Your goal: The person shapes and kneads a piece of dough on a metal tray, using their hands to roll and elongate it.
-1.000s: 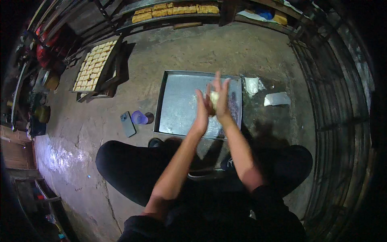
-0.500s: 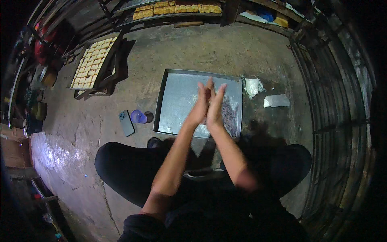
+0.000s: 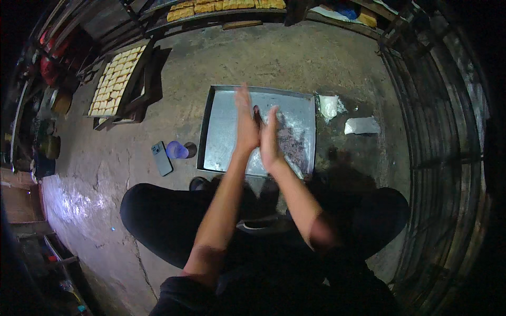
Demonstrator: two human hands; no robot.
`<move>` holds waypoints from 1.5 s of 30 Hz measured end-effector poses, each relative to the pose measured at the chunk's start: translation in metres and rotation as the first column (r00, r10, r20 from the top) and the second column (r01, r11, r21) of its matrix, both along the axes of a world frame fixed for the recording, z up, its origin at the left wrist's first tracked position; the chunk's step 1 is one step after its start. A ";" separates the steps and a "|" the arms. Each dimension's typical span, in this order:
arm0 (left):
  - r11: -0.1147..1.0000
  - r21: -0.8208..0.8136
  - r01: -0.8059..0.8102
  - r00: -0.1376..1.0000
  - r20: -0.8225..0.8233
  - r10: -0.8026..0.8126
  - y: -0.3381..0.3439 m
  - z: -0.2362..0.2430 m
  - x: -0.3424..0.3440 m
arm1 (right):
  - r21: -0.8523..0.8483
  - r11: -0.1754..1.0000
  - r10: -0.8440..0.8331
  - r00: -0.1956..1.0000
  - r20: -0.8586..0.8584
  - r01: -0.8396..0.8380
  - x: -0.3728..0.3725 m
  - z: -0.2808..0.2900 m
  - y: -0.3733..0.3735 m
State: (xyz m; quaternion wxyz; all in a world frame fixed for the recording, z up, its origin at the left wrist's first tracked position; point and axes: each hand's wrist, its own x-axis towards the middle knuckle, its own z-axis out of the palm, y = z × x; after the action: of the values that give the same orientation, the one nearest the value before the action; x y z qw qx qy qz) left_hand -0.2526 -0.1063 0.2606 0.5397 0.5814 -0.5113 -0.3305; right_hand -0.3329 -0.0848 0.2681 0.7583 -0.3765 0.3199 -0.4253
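Observation:
My left hand (image 3: 245,124) and my right hand (image 3: 270,139) are raised over a shallow metal baking tray (image 3: 224,116) on the floor. Both have straight, outstretched fingers, and the palms face each other, touching near their heels. The left fingers reach farther forward and are slightly smeared by motion. A dark shape shows between the hands; whether it is a shadowed finger or something else I cannot make out. White powder, looking like flour, is scattered on the tray's right half, with a dull brownish patch (image 3: 291,141) beside it.
Right of the tray lie an opened bag of white powder (image 3: 328,107) and a white packet (image 3: 362,125). On the left are a phone (image 3: 162,158) and a purple cup (image 3: 177,150). Farther left, a tray of pale buns (image 3: 117,79) rests on a stand. Baked bread (image 3: 226,6) fills a back shelf.
My hands have slid against each other: the left has moved forward and to the left, the right slightly back. The view has shifted a little.

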 end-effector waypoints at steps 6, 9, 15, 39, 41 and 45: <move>0.999 0.024 -0.025 0.778 -0.627 0.035 -0.008 0.038 0.065 | -0.399 0.904 -0.025 0.913 -0.408 -0.153 0.030 0.040 0.027; 0.966 -0.052 0.253 0.593 -0.781 -0.197 0.019 0.048 0.036 | -0.674 0.738 -0.329 0.884 -0.333 0.021 0.020 0.031 0.010; 0.822 -0.004 0.570 0.662 -0.590 -0.463 0.058 0.052 -0.049 | -0.441 0.738 -0.593 0.803 -0.060 0.511 -0.065 0.016 -0.057; 0.890 0.092 0.446 0.756 -0.572 -0.319 0.057 0.048 -0.030 | -0.033 0.821 -0.569 0.822 0.033 0.570 -0.032 0.040 -0.039; 0.849 0.206 0.486 0.797 -0.503 -0.335 0.057 0.050 -0.038 | -0.064 0.764 -0.645 0.763 -0.031 0.643 -0.054 0.021 -0.047; 0.939 -0.106 0.327 0.940 -0.066 -0.335 0.029 0.006 -0.032 | 0.209 0.854 -0.490 0.871 0.023 0.475 -0.034 -0.030 -0.026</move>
State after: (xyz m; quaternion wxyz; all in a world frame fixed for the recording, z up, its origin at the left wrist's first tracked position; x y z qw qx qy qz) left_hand -0.2841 -0.0772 0.2669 0.5237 0.4472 -0.5937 -0.4162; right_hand -0.3666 -0.1111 0.2380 0.6723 -0.1908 0.4157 -0.5821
